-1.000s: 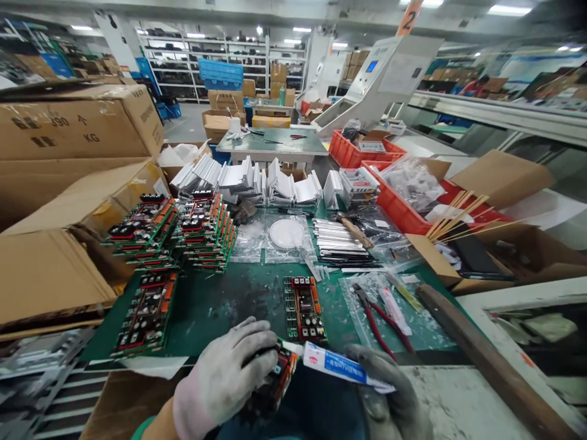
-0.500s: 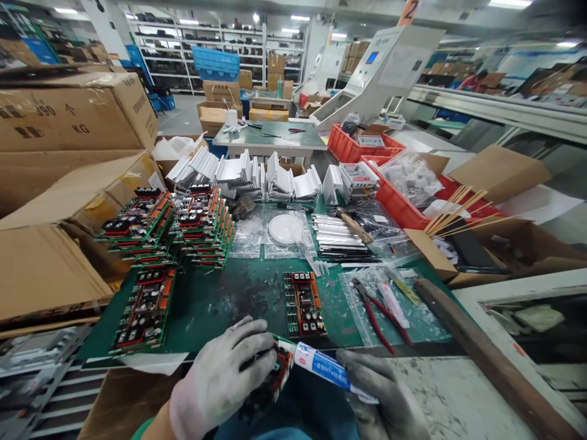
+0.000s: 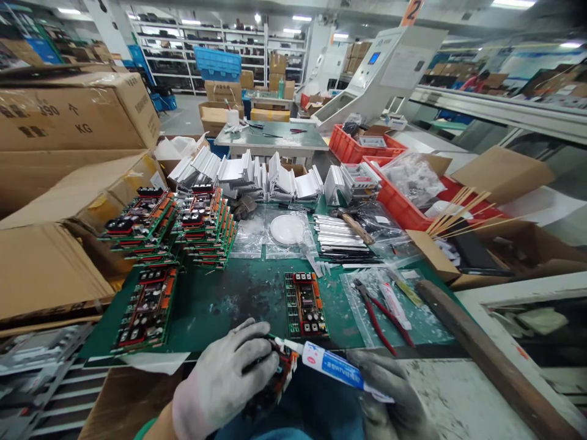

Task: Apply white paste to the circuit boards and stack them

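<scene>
My left hand [image 3: 232, 379], in a pale work glove, is closed around a circuit board [image 3: 283, 373] held at the table's near edge, partly hidden under the fingers. In my gloved right hand [image 3: 389, 391] is a white and blue glue tube [image 3: 332, 365], gripped by its tail end. The tube's white nozzle points left and meets or almost meets the held board's upper edge; actual contact cannot be made out. Another circuit board [image 3: 306, 305] lies flat on the green mat just beyond. To the left rise stacks of similar boards [image 3: 202, 229], with a board [image 3: 145, 311] in front.
Red-handled pliers [image 3: 385, 318] and a second tube [image 3: 394, 305] lie on a plastic bag at right. Behind are metal strips [image 3: 342, 237], a hammer [image 3: 355, 225], a white disc [image 3: 287, 229] and aluminium heat sinks [image 3: 238, 171]. A long dark bar [image 3: 486, 348] borders the right side.
The glue tube and my right hand have shifted slightly right and down, and the white nozzle now shows beside the board. My left hand keeps its hold with barely any movement.
</scene>
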Tool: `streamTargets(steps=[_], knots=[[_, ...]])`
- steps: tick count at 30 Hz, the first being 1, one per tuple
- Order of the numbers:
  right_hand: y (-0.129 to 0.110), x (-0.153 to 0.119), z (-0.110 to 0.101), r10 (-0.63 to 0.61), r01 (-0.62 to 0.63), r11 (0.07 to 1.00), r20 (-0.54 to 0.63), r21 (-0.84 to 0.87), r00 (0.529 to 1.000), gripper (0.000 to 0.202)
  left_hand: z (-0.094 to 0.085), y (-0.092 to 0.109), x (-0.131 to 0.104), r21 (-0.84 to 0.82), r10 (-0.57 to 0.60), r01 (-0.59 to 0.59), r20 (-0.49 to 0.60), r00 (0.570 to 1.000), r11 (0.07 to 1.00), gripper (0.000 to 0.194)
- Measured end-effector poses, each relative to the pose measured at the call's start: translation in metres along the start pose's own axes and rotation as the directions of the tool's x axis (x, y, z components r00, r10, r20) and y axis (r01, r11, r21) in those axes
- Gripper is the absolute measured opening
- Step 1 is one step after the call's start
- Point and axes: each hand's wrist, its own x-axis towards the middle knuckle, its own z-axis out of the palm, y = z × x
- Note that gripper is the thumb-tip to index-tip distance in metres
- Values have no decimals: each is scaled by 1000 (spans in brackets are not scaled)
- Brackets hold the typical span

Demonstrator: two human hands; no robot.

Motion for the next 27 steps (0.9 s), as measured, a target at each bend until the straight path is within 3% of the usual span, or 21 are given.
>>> streamTargets(steps=[6,8,9,11,12,13,14,15,17,19,21,24,27], knots=[[-2,-1,7,56,-59,996,40,70,998,19,2,-3,-6,21,-21,20,40,999,1000,18],[-3,-3,15,234,-225,959,-36,170,972,17,4,-6,-10,21,-55,55,24,998,998,17],[-3,-5,20,386,-357,902,-82,245,919,18,6,-7,-13,20,-92,92,8,996,996,16],[-2,-8,31,672,-594,706,-100,386,734,24,11,-12,-21,33,-216,216,-13,976,976,16],[-1,-10,37,756,-665,615,-78,423,650,28,14,-15,-26,51,-293,293,-16,956,955,15],[0,-12,42,798,-707,559,-49,433,601,32,18,-18,-31,75,-365,365,-15,931,928,15],[2,-14,47,809,-727,542,-27,420,588,33,22,-22,-36,99,-426,424,-9,905,900,14],[4,-16,51,792,-726,565,-11,393,610,32,25,-25,-41,123,-477,473,2,879,873,13],[9,-17,57,695,-667,678,27,307,719,25,32,-32,-49,149,-557,546,42,829,824,11],[11,-17,61,544,-543,813,60,209,837,16,37,-38,-55,144,-622,608,84,779,781,10],[12,-15,64,387,-392,910,65,134,920,14,41,-42,-60,124,-661,650,97,744,750,11],[11,-11,69,176,-182,978,66,101,982,16,44,-44,-69,104,-678,670,75,731,735,17],[12,-10,73,6,-14,997,116,70,993,19,45,-43,-76,59,-675,673,20,738,738,20]])
